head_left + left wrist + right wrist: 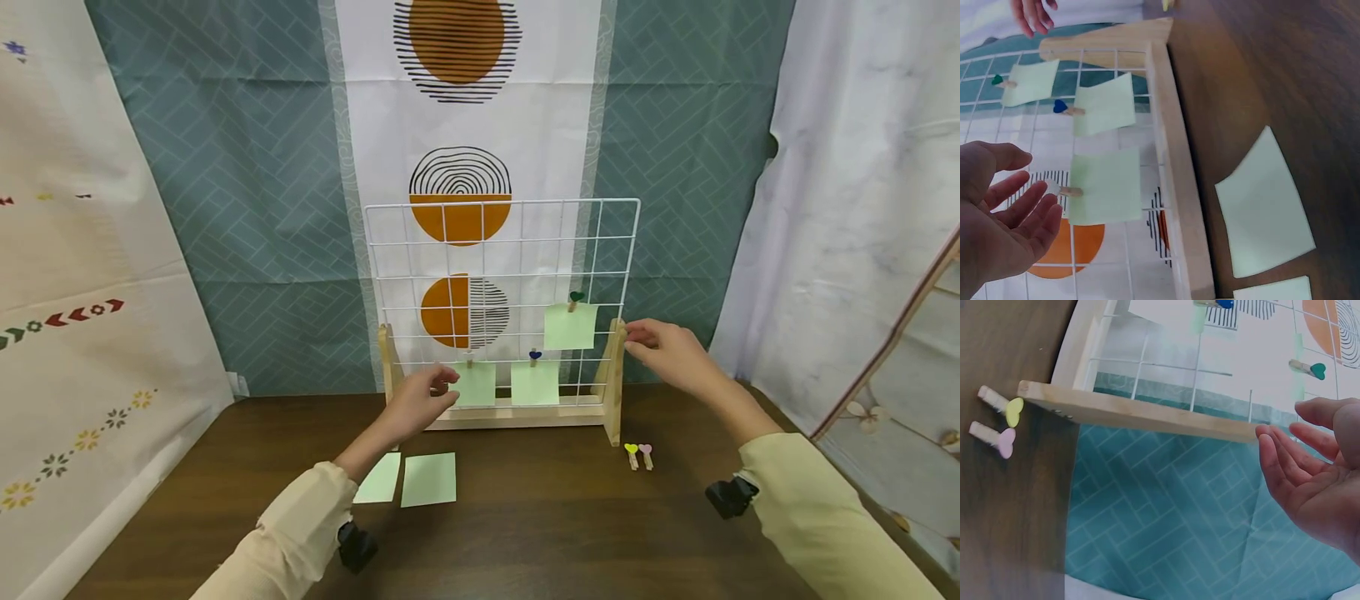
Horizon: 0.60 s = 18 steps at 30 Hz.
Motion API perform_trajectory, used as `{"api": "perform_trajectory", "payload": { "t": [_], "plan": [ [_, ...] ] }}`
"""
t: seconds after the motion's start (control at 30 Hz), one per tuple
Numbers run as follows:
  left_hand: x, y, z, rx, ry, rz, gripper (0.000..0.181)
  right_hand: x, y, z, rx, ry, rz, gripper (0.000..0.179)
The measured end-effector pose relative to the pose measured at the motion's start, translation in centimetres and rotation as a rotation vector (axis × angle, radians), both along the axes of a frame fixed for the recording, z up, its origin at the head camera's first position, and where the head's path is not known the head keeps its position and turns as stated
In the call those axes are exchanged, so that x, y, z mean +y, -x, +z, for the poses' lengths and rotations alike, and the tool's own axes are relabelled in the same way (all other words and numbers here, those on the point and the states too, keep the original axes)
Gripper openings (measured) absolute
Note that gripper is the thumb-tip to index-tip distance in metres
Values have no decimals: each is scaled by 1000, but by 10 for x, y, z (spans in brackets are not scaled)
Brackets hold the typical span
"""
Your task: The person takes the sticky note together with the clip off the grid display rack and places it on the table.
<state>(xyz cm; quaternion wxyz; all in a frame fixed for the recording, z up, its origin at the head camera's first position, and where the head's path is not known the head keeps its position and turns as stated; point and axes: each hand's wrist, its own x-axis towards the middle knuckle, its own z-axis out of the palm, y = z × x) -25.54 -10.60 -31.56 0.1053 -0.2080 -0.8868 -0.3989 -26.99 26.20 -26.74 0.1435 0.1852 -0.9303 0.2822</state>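
Note:
A white wire grid [525, 201] stands upright in a wooden stand [517, 417]. Three pale green paper notes hang on it: an upper right note [567, 329] under a green heart clothespin [576, 297], a lower middle note [535, 387] under a blue heart clothespin [535, 355], and a lower left note [1107, 187] under a white-topped clothespin [1054, 187]. My left hand [418, 406] hovers by the lower left note, fingers loosely bent, holding nothing. Beside the top of the stand's right post is my right hand [671, 354], with nothing in it; whether its fingertips touch the wood is unclear.
Two more green notes lie on the brown table [540, 533], a whole one [429, 480] and one [380, 479] partly behind my left forearm. A yellow heart clothespin [632, 454] and a pink one [647, 455] lie right of the stand. A patterned curtain [247, 208] hangs behind.

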Motion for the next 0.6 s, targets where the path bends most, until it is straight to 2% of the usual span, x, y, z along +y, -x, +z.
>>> {"api": "perform_trajectory", "payload": {
  "t": [0.43, 0.6],
  "plan": [
    [39, 10, 23, 52, -35, -34, 25, -22, 10, 23, 10, 19, 15, 36],
    [56, 18, 32, 65, -48, -52, 28, -33, 14, 31, 6, 30, 4, 36]
  ]
}}
